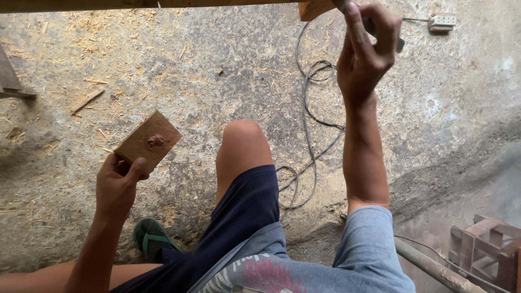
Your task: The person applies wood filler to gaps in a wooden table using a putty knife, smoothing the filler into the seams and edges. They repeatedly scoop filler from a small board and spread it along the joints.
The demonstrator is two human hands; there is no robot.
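My left hand [118, 182] holds a small flat wooden board [148, 141] by its near corner, low on the left. A dab of brown paste [156, 141] sits on the board's top face. My right hand [366, 49] is raised at the top right, shut on a thin flat tool [400, 44] whose blade tip sticks out past the fingers. That hand is just below a wooden piece [315, 8] at the top edge. My bent knee [242, 142] is between the two hands.
Sawdust and wood chips cover the concrete floor [217, 70]. A dark cable [308, 108] loops across it toward a white socket block [442, 21]. A green sandal [152, 236] is under my leg. A rusty metal stool [488, 247] and pipe [434, 268] stand at the bottom right.
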